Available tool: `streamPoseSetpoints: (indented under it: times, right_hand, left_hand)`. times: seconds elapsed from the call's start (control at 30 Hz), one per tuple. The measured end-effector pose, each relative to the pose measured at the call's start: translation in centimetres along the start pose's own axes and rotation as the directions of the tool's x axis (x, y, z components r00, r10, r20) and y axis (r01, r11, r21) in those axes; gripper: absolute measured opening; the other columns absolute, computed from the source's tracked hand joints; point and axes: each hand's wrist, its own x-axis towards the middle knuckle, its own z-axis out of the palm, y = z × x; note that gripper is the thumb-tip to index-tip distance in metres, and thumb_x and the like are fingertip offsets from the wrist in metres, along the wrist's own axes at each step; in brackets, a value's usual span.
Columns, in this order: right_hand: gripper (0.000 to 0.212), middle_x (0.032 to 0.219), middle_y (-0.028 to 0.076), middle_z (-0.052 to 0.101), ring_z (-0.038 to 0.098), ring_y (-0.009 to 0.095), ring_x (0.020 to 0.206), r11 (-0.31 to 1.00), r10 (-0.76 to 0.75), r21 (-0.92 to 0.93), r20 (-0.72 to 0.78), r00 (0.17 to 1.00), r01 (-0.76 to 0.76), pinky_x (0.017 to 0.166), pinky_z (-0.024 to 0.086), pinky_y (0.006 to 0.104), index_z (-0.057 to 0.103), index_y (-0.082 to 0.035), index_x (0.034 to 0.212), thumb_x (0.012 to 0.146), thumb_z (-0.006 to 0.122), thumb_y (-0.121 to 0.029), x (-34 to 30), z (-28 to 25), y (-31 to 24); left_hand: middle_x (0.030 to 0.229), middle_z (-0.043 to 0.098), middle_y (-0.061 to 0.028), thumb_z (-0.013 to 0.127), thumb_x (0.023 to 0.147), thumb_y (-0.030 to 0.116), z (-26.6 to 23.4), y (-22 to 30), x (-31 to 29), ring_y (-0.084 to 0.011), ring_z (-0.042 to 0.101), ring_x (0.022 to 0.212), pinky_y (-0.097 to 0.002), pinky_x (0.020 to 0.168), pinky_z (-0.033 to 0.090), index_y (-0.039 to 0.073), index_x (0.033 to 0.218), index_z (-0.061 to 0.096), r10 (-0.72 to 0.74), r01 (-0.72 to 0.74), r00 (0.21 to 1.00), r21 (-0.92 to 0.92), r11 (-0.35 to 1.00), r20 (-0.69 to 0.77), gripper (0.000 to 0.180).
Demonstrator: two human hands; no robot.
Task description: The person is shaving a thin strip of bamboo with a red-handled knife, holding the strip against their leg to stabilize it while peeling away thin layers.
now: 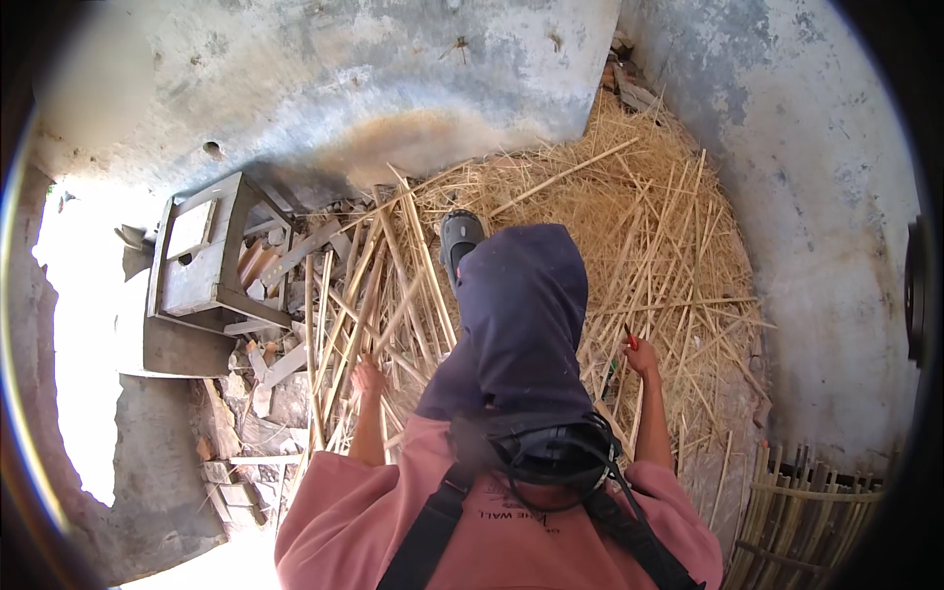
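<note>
Left hand point(369, 377) on bamboo strips point(359, 295), right hand point(641, 356) gripping red-handled tool point(630, 339)

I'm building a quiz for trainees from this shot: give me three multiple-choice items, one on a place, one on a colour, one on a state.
1. Where does the wooden stool lie?
A. To the person's left, near the wall
B. On the straw to the right
C. Behind the woven fence

2. What colour is the handle in the right hand?
A. Blue
B. Red
C. White

3. What is the left hand doing?
A. Hanging free in the air
B. Lying flat on the stool
C. Reaching down into the long cane sticks

Key: 1 A, the stool sits tipped over at the left amid rubble. 2 B, a small red tool pokes out above the fingers. 3 C, the hand sits right among the leaning sticks; whether it grips one is hard to tell.
</note>
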Motion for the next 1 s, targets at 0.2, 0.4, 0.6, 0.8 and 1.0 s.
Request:
streamPoseSetpoints:
  times: [0.2, 0.4, 0.6, 0.8, 1.0]
  right_hand:
    - [0.042, 0.106, 0.020, 0.078, 0.075, 0.036, 0.102, 0.992, -0.124, -0.011, -0.061, 0.990, 0.124, 0.091, 0.057, 0.0451, 0.076, -0.013, 0.127, 0.087, 0.070, -0.023, 0.5, 0.8, -0.3]
    - [0.036, 0.095, 0.014, 0.073, 0.072, 0.029, 0.090, 0.987, -0.150, 0.053, -0.055, 0.987, 0.153, 0.085, 0.054, 0.0427, 0.075, -0.012, 0.127, 0.093, 0.070, -0.024, 1.3, 0.7, -1.9]
    - [0.037, 0.097, 0.012, 0.073, 0.071, 0.025, 0.091, 0.963, -0.224, 0.135, -0.091, 0.970, 0.235, 0.084, 0.053, 0.0403, 0.074, -0.009, 0.130, 0.095, 0.069, -0.021, 0.7, -1.4, -5.2]
    - [0.036, 0.107, 0.010, 0.075, 0.071, 0.022, 0.102, 0.906, -0.271, 0.328, -0.039, 0.962, 0.269, 0.092, 0.053, 0.0364, 0.072, -0.005, 0.131, 0.097, 0.067, -0.018, -0.4, -2.9, -8.7]
    - [0.035, 0.113, 0.009, 0.076, 0.071, 0.019, 0.110, 0.754, -0.356, 0.555, -0.104, 0.929, 0.351, 0.093, 0.054, 0.0354, 0.069, -0.002, 0.134, 0.103, 0.065, -0.019, -1.8, -4.6, -12.8]
  left_hand:
    - [0.092, 0.073, -0.0283, 0.057, 0.094, 0.000, -8.2, 0.7, 1.9, -0.0466, 0.073, 0.085, -0.0597, 0.072, 0.055, 0.000, 0.130, 0.054, 0.321, -0.350, 0.929, -0.150, 0.925, -0.186, 0.036]
    - [0.087, 0.074, -0.0214, 0.046, 0.111, 0.014, -13.9, 6.2, 1.7, -0.0398, 0.073, 0.079, -0.0493, 0.071, 0.056, -0.001, 0.129, 0.057, 0.516, -0.663, 0.749, -0.481, 0.574, -0.416, 0.026]
    - [0.081, 0.070, -0.0126, 0.043, 0.116, 0.024, -23.7, 14.2, -1.0, -0.0194, 0.065, 0.067, -0.0343, 0.063, 0.052, -0.001, 0.125, 0.060, 0.541, -0.581, 0.796, -0.591, 0.559, -0.271, 0.032]
    - [0.088, 0.070, -0.0037, 0.044, 0.114, 0.019, -30.3, 19.3, -3.6, -0.0081, 0.058, 0.067, -0.0251, 0.060, 0.046, 0.000, 0.125, 0.061, 0.616, -0.469, 0.769, -0.807, 0.358, -0.174, 0.027]
    - [0.089, 0.069, -0.0040, 0.047, 0.115, 0.023, -34.7, 23.8, -6.2, -0.0096, 0.059, 0.070, -0.0265, 0.065, 0.049, -0.001, 0.127, 0.061, 0.706, -0.476, 0.687, -0.841, 0.257, -0.173, 0.030]
